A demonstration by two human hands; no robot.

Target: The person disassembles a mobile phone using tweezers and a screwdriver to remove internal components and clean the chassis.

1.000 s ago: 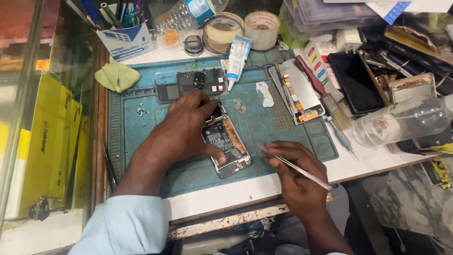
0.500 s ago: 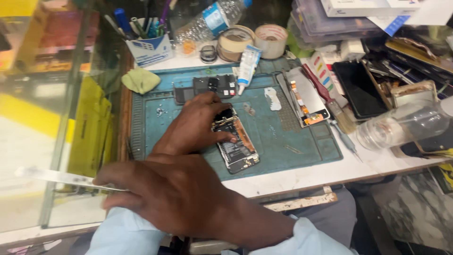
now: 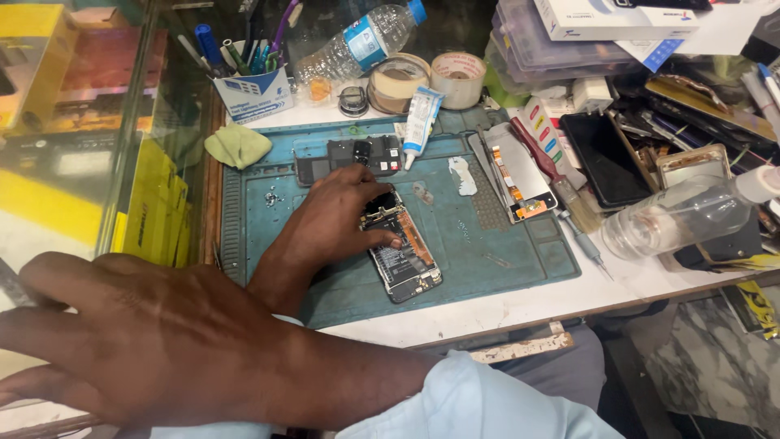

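An opened phone (image 3: 406,264) with its back off lies on a teal work mat (image 3: 504,252). My left hand (image 3: 333,215) rests on the phone's upper end, fingers pressing it against the mat. My right hand (image 3: 138,341) is crossed over to the far left, large and close to the camera, above a glass counter. A thin grey sliver of tweezers (image 3: 10,284) shows between its thumb and fingers at the frame's edge.
On the mat lie a dark back cover (image 3: 345,154), a white glue tube (image 3: 421,122) and a phone frame (image 3: 516,171). Behind are a green cloth (image 3: 237,145), tape rolls (image 3: 457,77), a water bottle (image 3: 357,45) and a pen box (image 3: 252,89). A clear bottle (image 3: 682,215) lies right.
My right hand left the phone with the tweezers and swung across to the far left, coming closer to the camera. My left hand stayed on the phone.
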